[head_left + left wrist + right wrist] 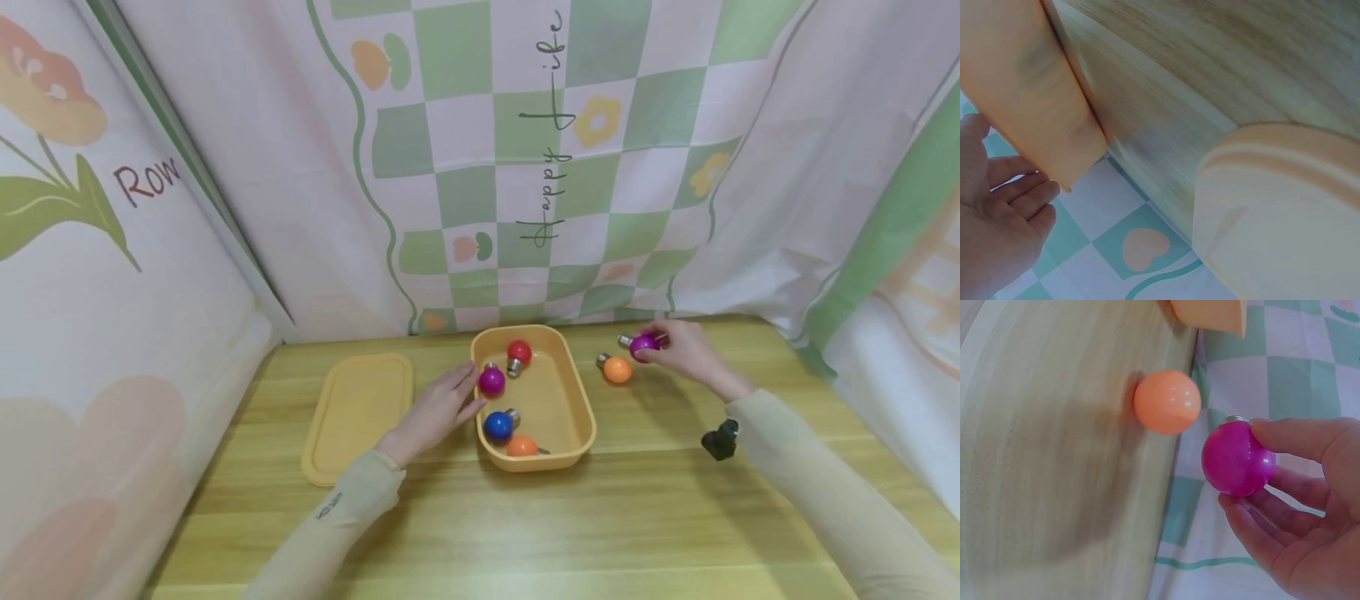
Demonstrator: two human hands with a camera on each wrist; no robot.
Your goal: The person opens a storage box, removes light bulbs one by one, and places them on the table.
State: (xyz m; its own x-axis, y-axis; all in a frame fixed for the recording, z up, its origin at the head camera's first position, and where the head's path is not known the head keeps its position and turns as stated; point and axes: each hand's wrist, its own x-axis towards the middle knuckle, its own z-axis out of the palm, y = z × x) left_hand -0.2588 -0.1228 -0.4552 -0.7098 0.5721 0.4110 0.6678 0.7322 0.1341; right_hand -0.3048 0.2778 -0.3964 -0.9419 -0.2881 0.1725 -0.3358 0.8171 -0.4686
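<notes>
Between thumb and fingers my right hand (686, 352) pinches a purple light bulb (1238, 458), its metal base pointing toward the box in the head view. Just below it, an orange bulb (618, 369) lies on the table. My left hand (438, 410) rests at the left rim of a yellow plastic box (587, 408), fingers extended along the edge. Inside the box are a red bulb (519, 352), another purple bulb (492, 381) close to the left fingertips, a blue bulb (498, 426) and a second orange bulb (522, 446). The left wrist view hides the box's contents.
A flat yellow lid (360, 417) lies left of the box on the wooden table (525, 533). Near the right sleeve is a small black object (721, 440). A checked curtain (525, 167) hangs along the table's back edge, with more cloth at both sides.
</notes>
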